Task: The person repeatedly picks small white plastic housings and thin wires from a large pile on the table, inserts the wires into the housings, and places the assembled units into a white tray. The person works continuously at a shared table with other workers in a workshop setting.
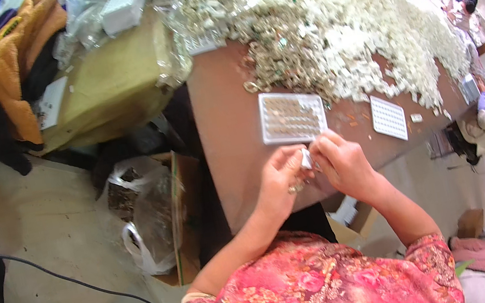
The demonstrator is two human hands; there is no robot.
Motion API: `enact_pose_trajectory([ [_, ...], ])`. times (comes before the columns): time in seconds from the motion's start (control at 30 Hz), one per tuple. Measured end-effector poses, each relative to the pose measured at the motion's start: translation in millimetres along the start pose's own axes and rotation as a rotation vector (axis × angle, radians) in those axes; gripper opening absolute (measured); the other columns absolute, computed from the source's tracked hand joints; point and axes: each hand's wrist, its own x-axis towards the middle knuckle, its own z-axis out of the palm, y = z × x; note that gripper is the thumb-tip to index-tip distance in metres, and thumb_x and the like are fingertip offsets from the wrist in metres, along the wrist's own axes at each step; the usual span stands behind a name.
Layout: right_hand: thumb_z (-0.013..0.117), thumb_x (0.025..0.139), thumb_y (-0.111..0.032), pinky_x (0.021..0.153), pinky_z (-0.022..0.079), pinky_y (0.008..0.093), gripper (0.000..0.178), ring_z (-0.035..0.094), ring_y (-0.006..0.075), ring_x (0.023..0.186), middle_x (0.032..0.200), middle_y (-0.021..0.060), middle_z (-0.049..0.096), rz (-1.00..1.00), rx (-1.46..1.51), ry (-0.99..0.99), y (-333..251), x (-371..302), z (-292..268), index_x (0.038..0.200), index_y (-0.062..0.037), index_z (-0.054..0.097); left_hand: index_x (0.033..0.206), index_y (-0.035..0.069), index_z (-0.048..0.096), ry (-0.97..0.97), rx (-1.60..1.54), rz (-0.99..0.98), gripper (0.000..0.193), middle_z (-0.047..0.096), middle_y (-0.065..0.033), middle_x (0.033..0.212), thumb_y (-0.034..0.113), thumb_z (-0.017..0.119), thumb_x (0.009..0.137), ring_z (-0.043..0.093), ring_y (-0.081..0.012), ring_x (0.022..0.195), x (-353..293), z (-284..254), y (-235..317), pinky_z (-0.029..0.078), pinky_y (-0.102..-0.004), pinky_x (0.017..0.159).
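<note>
Two hands are pinched closed, the left [277, 183] on a partly hidden white piece [306, 158], the right [345, 162] with hold unclear.

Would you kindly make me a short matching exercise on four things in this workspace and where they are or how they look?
1. Small white piece
2. White-rimmed tray with brownish rows
3. Plastic bag with white handles
4. Person's top

A. Pink-red, floral
B. At the left hand's fingertips
C. Left of the table
D. Flat on the table

Pairs: 1-B, 2-D, 3-C, 4-A
</note>
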Motion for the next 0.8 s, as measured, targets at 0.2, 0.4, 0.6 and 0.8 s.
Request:
enact_pose_trajectory([
  [0.2,0.06,0.076,-0.001,0.056,0.048,0.0408,0.014,0.058,0.0335,0.067,0.08,0.0129,0.052,-0.06,-0.05,0.052,-8.1,-2.8,8.5,0.084,-0.0037,0.049,0.105,0.006,0.06,-0.037,-0.038,-0.047,0.015,0.064,-0.0014,0.094,0.017,0.057,0.096,0.061,-0.0083,0.083,0.8,-4.6,-1.8,0.05,-0.0242,0.072],
  [0.4,0.062,0.075,-0.002,0.055,0.049,0.0384,0.014,0.058,0.0305,0.066,0.079,0.011,0.053,-0.082,-0.095,0.116,-5.4,-9.3,16.4,0.081,-0.0043,0.05,0.107,0.006,0.06,-0.043,-0.018,-0.03,0.016,0.064,-0.0013,0.095,0.017,0.058,0.096,0.061,-0.0086,0.083,3.7,-9.5,-8.1,0.05,-0.0236,0.074],
  [0.6,0.064,0.077,0.0,0.06,0.05,0.0353,0.013,0.062,0.0282,0.067,0.08,0.0119,0.058,-0.004,0.003,0.174,-2.6,-22.1,2.3,0.086,-0.0026,0.056,0.105,0.004,0.061,-0.031,0.281,-0.001,0.014,0.066,-0.0045,0.097,0.013,0.059,0.094,0.063,-0.0125,0.086,-10.9,16.0,10.8,0.052,-0.028,0.078],
  [0.8,0.065,0.082,0.002,0.067,0.05,0.028,0.009,0.064,0.0178,0.071,0.081,0.0101,0.062,0.324,0.209,0.478,5.7,-56.3,-18.6,0.089,0.0001,0.061,0.109,0.007,0.066,-0.114,1.843,1.263,0.03,0.068,-0.0157,0.098,0.017,0.071,0.08,0.065,-0.0301,0.09,90.6,69.1,152.3,0.051,-0.0412,0.082],
])
